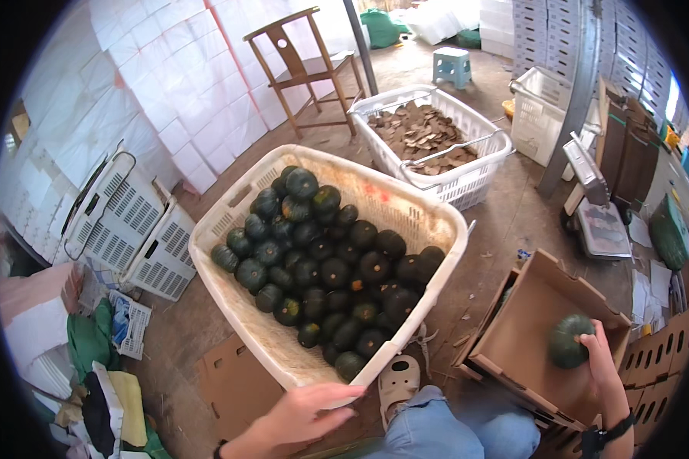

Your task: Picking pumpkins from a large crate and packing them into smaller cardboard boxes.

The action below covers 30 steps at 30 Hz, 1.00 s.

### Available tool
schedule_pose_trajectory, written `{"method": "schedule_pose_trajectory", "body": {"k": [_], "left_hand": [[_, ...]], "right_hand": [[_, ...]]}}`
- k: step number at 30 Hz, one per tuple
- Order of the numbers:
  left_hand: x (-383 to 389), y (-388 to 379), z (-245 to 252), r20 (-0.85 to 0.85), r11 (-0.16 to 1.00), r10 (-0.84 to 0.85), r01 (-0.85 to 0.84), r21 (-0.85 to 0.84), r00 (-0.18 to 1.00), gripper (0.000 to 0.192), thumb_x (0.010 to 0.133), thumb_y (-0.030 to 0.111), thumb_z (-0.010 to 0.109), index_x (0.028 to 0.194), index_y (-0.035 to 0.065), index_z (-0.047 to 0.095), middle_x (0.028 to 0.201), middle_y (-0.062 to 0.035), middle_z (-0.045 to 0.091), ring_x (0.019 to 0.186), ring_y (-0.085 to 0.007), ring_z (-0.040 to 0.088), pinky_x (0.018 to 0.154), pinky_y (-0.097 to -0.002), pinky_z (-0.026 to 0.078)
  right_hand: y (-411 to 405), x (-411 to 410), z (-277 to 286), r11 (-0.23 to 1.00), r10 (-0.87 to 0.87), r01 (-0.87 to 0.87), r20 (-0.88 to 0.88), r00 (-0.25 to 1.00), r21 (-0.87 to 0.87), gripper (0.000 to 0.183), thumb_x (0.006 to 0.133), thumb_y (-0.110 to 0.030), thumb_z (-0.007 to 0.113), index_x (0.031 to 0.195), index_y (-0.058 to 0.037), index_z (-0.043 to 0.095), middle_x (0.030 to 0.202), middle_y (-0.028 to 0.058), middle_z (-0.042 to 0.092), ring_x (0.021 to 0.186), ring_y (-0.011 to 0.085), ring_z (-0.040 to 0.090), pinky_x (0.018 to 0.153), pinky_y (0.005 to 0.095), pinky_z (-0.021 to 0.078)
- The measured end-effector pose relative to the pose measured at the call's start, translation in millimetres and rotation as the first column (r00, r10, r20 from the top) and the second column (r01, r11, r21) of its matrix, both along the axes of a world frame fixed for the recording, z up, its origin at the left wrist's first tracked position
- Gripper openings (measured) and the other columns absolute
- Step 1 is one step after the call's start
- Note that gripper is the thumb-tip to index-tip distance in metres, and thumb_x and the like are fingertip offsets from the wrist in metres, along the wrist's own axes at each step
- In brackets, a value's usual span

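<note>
My right hand (600, 358) grips a dark green, round squash (568, 341) by its stem end, inside a cardboard box (519, 330) at the right. No other squash shows in this box. At the bottom, my left hand (307, 416) reaches over the near corner of a large white plastic crate (407, 209); its fingers are extended and hold nothing. Whether it rests on the rim, I cannot tell. Many dark green squashes (334, 272) lie heaped in that crate, some with orange or yellow patches.
Behind stands a white basket (488, 158) of brown pieces (422, 135). A wooden chair (298, 69), a blue stool (452, 66) and a metal post (574, 97) stand farther back. A scale (603, 229) is at right, stacked crates (115, 212) at left. Pliers (423, 344) lie near my shoe.
</note>
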<state>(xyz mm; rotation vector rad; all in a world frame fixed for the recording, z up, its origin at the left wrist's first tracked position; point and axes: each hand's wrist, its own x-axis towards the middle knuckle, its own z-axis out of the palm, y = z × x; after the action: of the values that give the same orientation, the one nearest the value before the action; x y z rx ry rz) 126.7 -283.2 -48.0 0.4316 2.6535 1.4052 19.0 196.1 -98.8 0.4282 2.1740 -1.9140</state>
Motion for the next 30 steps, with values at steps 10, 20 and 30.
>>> {"method": "schedule_pose_trajectory", "body": {"k": [10, 20, 30], "left_hand": [[-170.3, -102.2, -85.0, 0.302, 0.366, 0.157, 0.229, -0.902, 0.940, 0.042, 0.086, 0.033, 0.058, 0.124, 0.0165, 0.055, 0.097, -0.0131, 0.068, 0.092, -0.0338, 0.065, 0.078, -0.0411, 0.053], [-226.7, -157.8, -228.8, 0.533, 0.447, 0.321, 0.371, -0.814, 0.783, 0.068, 0.070, 0.040, 0.069, 0.129, 0.0157, 0.048, 0.110, -0.0184, 0.064, 0.103, -0.0359, 0.060, 0.089, -0.0419, 0.048], [-280.8, -94.0, -191.7, 0.173, 0.665, 0.136, 0.040, -0.746, 0.975, 0.064, 0.075, 0.042, 0.069, 0.125, 0.0103, 0.045, 0.113, -0.0217, 0.059, 0.103, -0.0383, 0.058, 0.084, -0.0449, 0.048]], "right_hand": [[-34.5, 23.6, 43.8, 0.098, 0.523, 0.087, -0.126, 0.843, 0.991, 0.046, 0.096, -0.030, 0.039, 0.135, -0.0042, 0.039, 0.144, 0.0213, 0.030, 0.131, 0.0388, 0.032, 0.107, 0.0475, 0.0259], [-31.3, 91.6, 76.5, 0.098, 0.583, 0.143, -0.173, 0.794, 0.985, 0.035, 0.096, -0.025, 0.051, 0.124, -0.0039, 0.055, 0.128, 0.0191, 0.051, 0.120, 0.0369, 0.046, 0.099, 0.0453, 0.0399], [-70.7, 47.8, 76.4, 0.200, 0.730, 0.058, -0.188, 0.657, 0.978, 0.026, 0.092, -0.014, 0.057, 0.116, -0.0037, 0.060, 0.122, 0.0179, 0.055, 0.114, 0.0372, 0.052, 0.095, 0.0452, 0.0434]]}}
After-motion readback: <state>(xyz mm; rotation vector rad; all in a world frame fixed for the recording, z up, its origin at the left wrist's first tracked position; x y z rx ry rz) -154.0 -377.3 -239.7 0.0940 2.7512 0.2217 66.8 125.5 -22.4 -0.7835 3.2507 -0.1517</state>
